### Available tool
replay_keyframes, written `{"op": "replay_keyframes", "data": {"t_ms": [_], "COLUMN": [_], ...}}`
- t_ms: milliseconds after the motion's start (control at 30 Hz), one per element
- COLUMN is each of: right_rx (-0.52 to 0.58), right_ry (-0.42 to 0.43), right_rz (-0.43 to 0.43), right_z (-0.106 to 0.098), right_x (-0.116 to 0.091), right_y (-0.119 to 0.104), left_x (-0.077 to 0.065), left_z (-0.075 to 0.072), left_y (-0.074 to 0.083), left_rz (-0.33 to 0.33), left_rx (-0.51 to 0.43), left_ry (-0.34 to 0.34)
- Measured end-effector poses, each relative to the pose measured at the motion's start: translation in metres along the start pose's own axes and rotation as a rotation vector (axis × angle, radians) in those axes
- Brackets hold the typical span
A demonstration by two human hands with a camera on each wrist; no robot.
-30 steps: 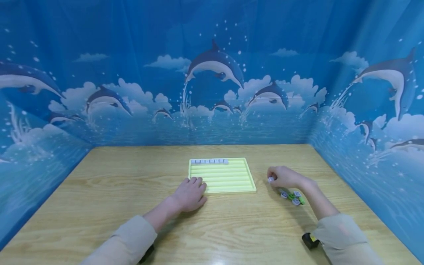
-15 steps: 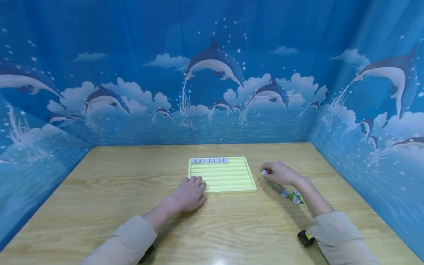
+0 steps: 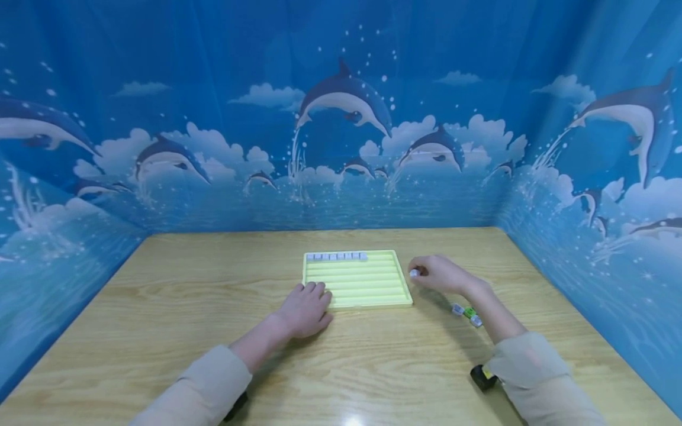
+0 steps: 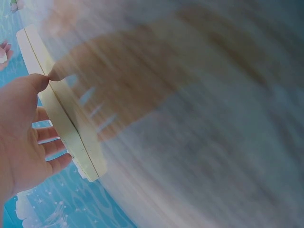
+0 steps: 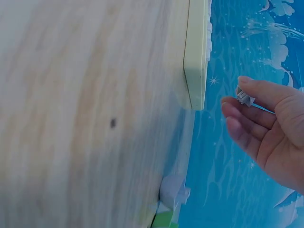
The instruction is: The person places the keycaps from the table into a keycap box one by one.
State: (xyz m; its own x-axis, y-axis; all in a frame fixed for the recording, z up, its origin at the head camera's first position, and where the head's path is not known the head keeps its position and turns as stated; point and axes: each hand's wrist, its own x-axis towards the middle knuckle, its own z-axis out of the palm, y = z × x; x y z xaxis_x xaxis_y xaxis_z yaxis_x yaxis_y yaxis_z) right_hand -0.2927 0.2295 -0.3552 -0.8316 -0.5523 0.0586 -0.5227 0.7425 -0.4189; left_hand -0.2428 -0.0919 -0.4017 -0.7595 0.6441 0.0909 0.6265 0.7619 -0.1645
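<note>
A pale yellow ridged tray (image 3: pixel 367 290) lies on the table, with a row of small white keycaps (image 3: pixel 335 257) along its far groove. At its near left corner my left hand (image 3: pixel 301 310) rests, fingers laid over the edge; in the left wrist view the fingers reach along the tray's side (image 4: pixel 66 128). My right hand (image 3: pixel 442 275) is raised just right of the tray, pinching one white keycap (image 3: pixel 414 273) between thumb and fingertips. The right wrist view shows the ribbed, hollow side of this keycap (image 5: pixel 244 97).
Right of the tray, beside the right forearm, lie loose white keycaps (image 3: pixel 457 309) and a green one (image 3: pixel 469 312); the forearm may hide more. A blue dolphin-print curtain (image 3: pixel 341 201) encloses the wooden table (image 3: pixel 213 278) at the back and sides.
My right hand has moved left and away from me, carrying the keycap from near the loose pieces toward the tray. My left hand stays in place.
</note>
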Motion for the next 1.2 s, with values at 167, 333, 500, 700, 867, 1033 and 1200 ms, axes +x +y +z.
{"op": "replay_keyframes", "data": {"t_ms": [167,333,500,700,867,1033,1200], "right_rx": [-0.006,0.005,0.008,0.002,-0.013,-0.049,-0.012], "right_ry": [0.011,0.002,0.019,0.069,0.124,0.128,0.087], "right_rz": [-0.011,-0.023,-0.034,-0.046,-0.063,-0.044,0.034], "right_z": [0.0,0.002,0.004,0.006,0.007,0.008,0.007], "right_x": [0.007,0.015,0.023,0.03,0.038,0.048,0.057], "right_y": [-0.008,-0.015,-0.018,-0.02,-0.019,-0.019,-0.02], "left_x": [0.0,-0.001,-0.001,-0.001,-0.001,-0.001,0.0], "left_z": [-0.001,-0.002,-0.003,-0.004,-0.003,-0.003,-0.002], "left_y": [0.0,0.0,0.001,0.0,0.0,0.0,0.0], "left_rz": [-0.005,-0.011,-0.011,-0.014,-0.017,-0.022,-0.021], "left_rx": [0.005,-0.004,-0.007,-0.004,0.0,-0.003,-0.003], "left_ry": [-0.012,-0.021,-0.028,-0.033,-0.039,-0.052,-0.053]}}
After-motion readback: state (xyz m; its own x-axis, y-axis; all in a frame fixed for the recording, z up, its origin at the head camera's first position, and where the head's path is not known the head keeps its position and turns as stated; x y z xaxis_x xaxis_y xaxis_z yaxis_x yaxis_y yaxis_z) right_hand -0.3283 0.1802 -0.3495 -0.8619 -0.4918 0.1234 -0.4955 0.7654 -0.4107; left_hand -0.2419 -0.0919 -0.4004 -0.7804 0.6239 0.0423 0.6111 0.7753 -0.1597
